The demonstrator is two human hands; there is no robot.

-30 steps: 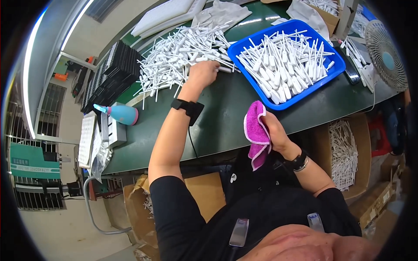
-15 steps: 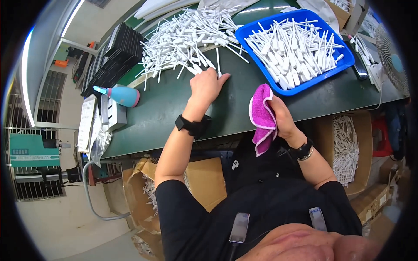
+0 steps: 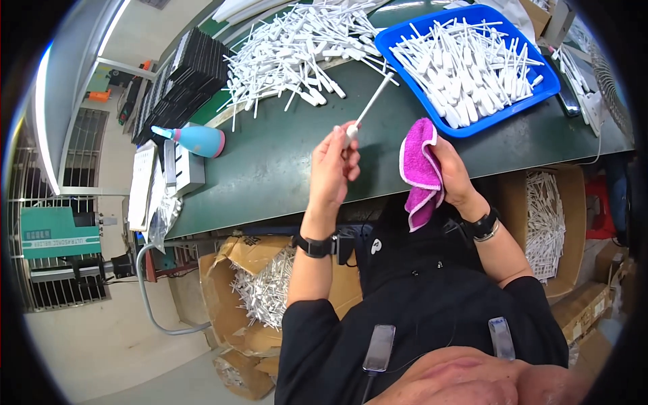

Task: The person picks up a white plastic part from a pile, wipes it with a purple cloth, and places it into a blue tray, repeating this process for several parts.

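My left hand (image 3: 329, 165) is raised over the near part of the dark green table (image 3: 270, 162). It pinches a white plastic stick (image 3: 372, 104) by its thick end, and the thin shaft points up and to the right. In my right hand (image 3: 453, 174), a folded purple cloth (image 3: 420, 162) with a white edge hangs over the table's front edge. A loose pile of similar white sticks (image 3: 304, 47) lies beyond my left hand. More of them fill a blue tray (image 3: 499, 119) at the far right.
On the left stand black stacked trays (image 3: 179, 84) and a light-blue squeeze bottle (image 3: 202, 140). A fan (image 3: 607, 84) and a dark phone-like object (image 3: 569, 101) sit at the right. Below the table, cardboard boxes (image 3: 217, 297) hold white pieces.
My left hand has lifted one white stick away from the pile and drawn it back toward me. My right hand still holds the cloth; the view has shifted slightly.
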